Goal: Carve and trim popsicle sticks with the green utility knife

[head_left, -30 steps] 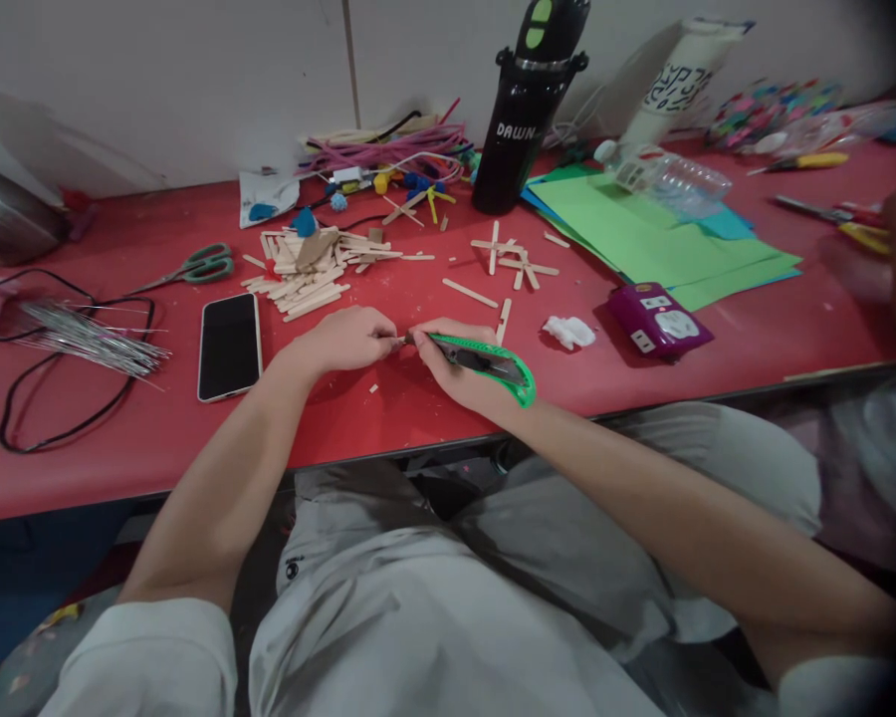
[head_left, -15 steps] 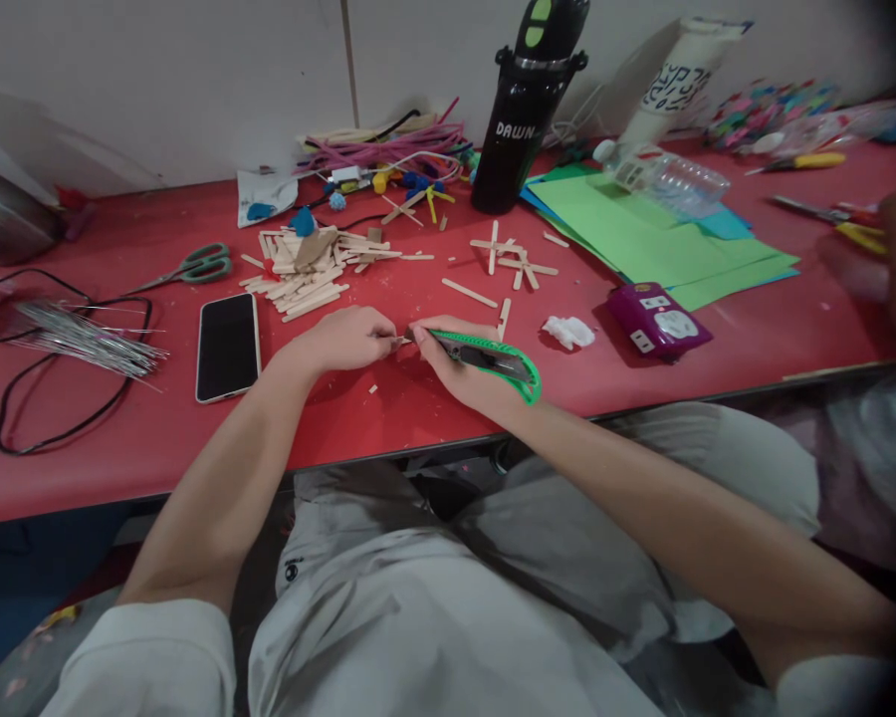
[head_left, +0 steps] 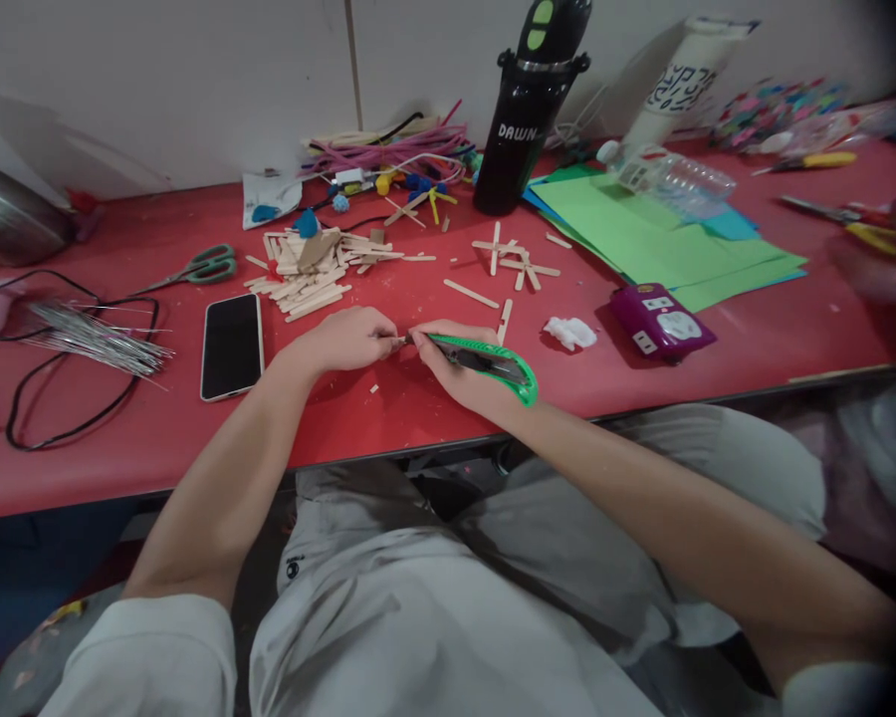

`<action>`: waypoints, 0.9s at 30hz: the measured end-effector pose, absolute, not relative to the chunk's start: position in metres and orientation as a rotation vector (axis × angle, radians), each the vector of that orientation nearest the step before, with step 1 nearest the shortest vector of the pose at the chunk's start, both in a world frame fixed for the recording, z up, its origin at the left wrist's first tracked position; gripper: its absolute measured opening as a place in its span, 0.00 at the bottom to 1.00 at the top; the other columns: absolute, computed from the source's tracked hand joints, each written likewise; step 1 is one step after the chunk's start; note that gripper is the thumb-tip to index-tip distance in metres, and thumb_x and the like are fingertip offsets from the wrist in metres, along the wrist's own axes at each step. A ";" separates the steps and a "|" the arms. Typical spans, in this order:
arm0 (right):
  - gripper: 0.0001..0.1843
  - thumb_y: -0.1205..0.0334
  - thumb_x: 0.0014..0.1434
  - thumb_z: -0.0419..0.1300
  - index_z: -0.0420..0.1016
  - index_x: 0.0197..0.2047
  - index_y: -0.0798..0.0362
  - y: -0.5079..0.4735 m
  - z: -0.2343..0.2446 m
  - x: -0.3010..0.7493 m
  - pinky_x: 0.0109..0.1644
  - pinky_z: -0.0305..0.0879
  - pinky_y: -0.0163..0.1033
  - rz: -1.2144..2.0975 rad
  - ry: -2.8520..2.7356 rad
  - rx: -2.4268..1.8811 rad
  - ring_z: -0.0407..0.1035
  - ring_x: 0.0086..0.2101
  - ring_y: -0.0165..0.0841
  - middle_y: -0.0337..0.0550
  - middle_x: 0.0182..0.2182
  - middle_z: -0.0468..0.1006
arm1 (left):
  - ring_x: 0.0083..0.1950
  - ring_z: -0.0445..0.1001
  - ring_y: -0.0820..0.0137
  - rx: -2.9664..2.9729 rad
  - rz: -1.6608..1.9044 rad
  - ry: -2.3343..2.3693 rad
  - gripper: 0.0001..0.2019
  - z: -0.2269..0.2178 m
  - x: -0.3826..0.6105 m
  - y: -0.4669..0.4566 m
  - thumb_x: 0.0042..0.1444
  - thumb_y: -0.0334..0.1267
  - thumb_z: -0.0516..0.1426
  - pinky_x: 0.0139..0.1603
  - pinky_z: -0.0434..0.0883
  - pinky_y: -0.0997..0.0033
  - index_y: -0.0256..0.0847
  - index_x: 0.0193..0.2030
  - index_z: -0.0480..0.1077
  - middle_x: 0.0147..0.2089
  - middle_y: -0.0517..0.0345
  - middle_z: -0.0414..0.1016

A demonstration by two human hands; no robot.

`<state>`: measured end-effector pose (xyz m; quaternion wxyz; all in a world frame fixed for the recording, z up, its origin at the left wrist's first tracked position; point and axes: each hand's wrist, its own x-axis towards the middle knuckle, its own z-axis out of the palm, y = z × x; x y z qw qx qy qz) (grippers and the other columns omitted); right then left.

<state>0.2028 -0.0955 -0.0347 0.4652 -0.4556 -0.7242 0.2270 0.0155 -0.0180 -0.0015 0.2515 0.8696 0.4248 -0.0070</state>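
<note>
"First, how are the hands posed?"

"The left hand [head_left: 350, 339] bends inward at the wrist, thumb and forefinger pinched on a small piece [head_left: 401, 342], mostly obscured by the fingers. The right hand [head_left: 457, 380] lies low over the red tabletop [head_left: 388, 426], fingers wrapped around a green utility knife [head_left: 487, 362]."

"And the knife's orientation?"

"Its long axis slants across the right hand: the blade end points left, toward the left fingertips; the rounded butt points right and toward the wearer. Whether blade and piece touch cannot be told."

"What surrounds them?"

"Just beyond the right hand lies a short stick [head_left: 505, 321], with a longer stick [head_left: 471, 293] behind. Past the left hand is a stick pile [head_left: 315, 297]; beside the left forearm, a phone [head_left: 231, 349]. Farther right: a white lump [head_left: 569, 333] and a purple packet [head_left: 658, 321]."
</note>
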 end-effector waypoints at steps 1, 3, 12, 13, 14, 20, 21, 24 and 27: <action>0.13 0.52 0.66 0.54 0.75 0.37 0.49 -0.096 -0.034 0.203 0.42 0.71 0.37 0.556 -1.774 -1.133 0.76 0.33 0.32 0.41 0.33 0.82 | 0.24 0.59 0.73 2.366 -0.019 1.152 0.14 -0.002 0.015 -0.017 0.55 0.44 0.51 0.28 0.54 0.68 0.40 0.22 0.64 0.21 0.61 0.63; 0.13 0.52 0.66 0.54 0.75 0.38 0.49 -0.096 -0.032 0.203 0.42 0.72 0.37 0.550 -1.779 -1.149 0.76 0.34 0.33 0.42 0.33 0.82 | 0.24 0.59 0.73 2.360 -0.019 1.142 0.14 -0.003 0.014 -0.016 0.55 0.44 0.51 0.28 0.53 0.68 0.41 0.23 0.64 0.21 0.61 0.63; 0.12 0.52 0.66 0.55 0.75 0.39 0.49 -0.094 -0.033 0.203 0.44 0.72 0.38 0.565 -1.782 -1.157 0.76 0.35 0.33 0.42 0.34 0.82 | 0.24 0.59 0.72 2.346 -0.017 1.159 0.11 -0.002 0.015 -0.017 0.53 0.42 0.50 0.30 0.53 0.68 0.41 0.23 0.65 0.22 0.60 0.64; 0.13 0.52 0.66 0.55 0.75 0.39 0.49 -0.094 -0.033 0.203 0.44 0.72 0.38 0.569 -1.780 -1.156 0.76 0.35 0.33 0.42 0.34 0.82 | 0.24 0.59 0.72 2.346 -0.019 1.159 0.11 -0.001 0.015 -0.018 0.52 0.42 0.50 0.30 0.53 0.68 0.41 0.23 0.64 0.22 0.60 0.64; 0.13 0.52 0.66 0.55 0.76 0.39 0.50 -0.094 -0.033 0.203 0.43 0.72 0.38 0.572 -1.774 -1.156 0.76 0.34 0.32 0.41 0.33 0.82 | 0.25 0.59 0.72 2.346 -0.021 1.157 0.11 -0.001 0.015 -0.018 0.52 0.42 0.50 0.30 0.53 0.68 0.41 0.23 0.65 0.22 0.60 0.63; 0.14 0.53 0.65 0.55 0.77 0.37 0.52 -0.095 -0.035 0.201 0.40 0.71 0.36 0.598 -1.765 -1.122 0.74 0.31 0.31 0.42 0.32 0.82 | 0.25 0.61 0.72 2.365 -0.020 1.148 0.09 -0.002 0.015 -0.017 0.51 0.40 0.51 0.29 0.54 0.68 0.41 0.24 0.66 0.23 0.60 0.66; 0.14 0.52 0.65 0.55 0.77 0.37 0.52 -0.095 -0.036 0.201 0.39 0.71 0.36 0.597 -1.764 -1.117 0.74 0.31 0.31 0.42 0.32 0.82 | 0.25 0.61 0.72 2.371 -0.022 1.146 0.09 -0.001 0.015 -0.017 0.51 0.40 0.51 0.29 0.54 0.68 0.41 0.24 0.66 0.23 0.60 0.66; 0.15 0.52 0.66 0.54 0.77 0.37 0.52 -0.094 -0.037 0.201 0.40 0.71 0.36 0.581 -1.777 -1.110 0.74 0.31 0.31 0.42 0.33 0.82 | 0.25 0.61 0.72 2.376 -0.036 1.161 0.10 0.000 0.016 -0.018 0.52 0.40 0.50 0.30 0.54 0.68 0.41 0.24 0.66 0.22 0.61 0.65; 0.14 0.53 0.65 0.54 0.77 0.37 0.51 -0.093 -0.038 0.201 0.40 0.71 0.37 0.555 -1.789 -1.097 0.74 0.32 0.31 0.42 0.33 0.82 | 0.25 0.61 0.72 2.369 -0.050 1.169 0.11 0.000 0.016 -0.019 0.53 0.41 0.50 0.30 0.55 0.69 0.41 0.25 0.67 0.22 0.61 0.65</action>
